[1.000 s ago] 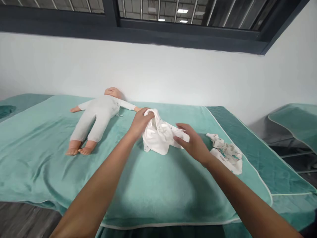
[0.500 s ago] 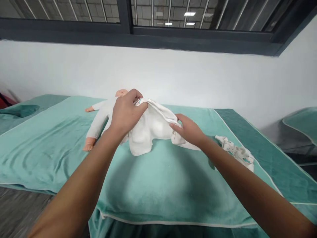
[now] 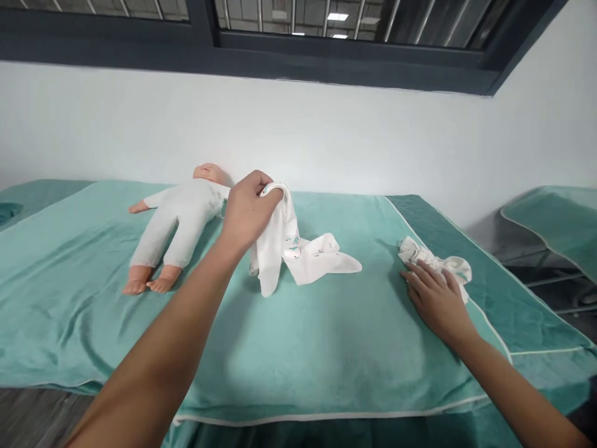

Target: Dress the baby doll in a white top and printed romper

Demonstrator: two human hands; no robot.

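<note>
My left hand (image 3: pixel 250 205) pinches the edge of a white baby garment (image 3: pixel 298 252) with a small coloured print. It hangs down from my fingers, and its lower part trails to the right on the green bedding. At the right, my right hand (image 3: pixel 436 298) lies with fingers stretched over a second crumpled white printed cloth (image 3: pixel 441 261), touching it from the near side. A baby doll (image 3: pixel 180 208) in white lies on its back at the left, partly behind my left forearm, its bare feet toward me.
The green bedding (image 3: pixel 298 367) with white piping covers the bed, whose front edge runs along the bottom. Behind it rises a white wall (image 3: pixel 298 137) under a dark window frame (image 3: pixel 298 65). Another green-covered surface (image 3: pixel 559 218) stands at the far right.
My right hand has let go of the garment and moved right onto the crumpled cloth. The garment now droops from my left hand alone. The view has shifted, showing more of the doll.
</note>
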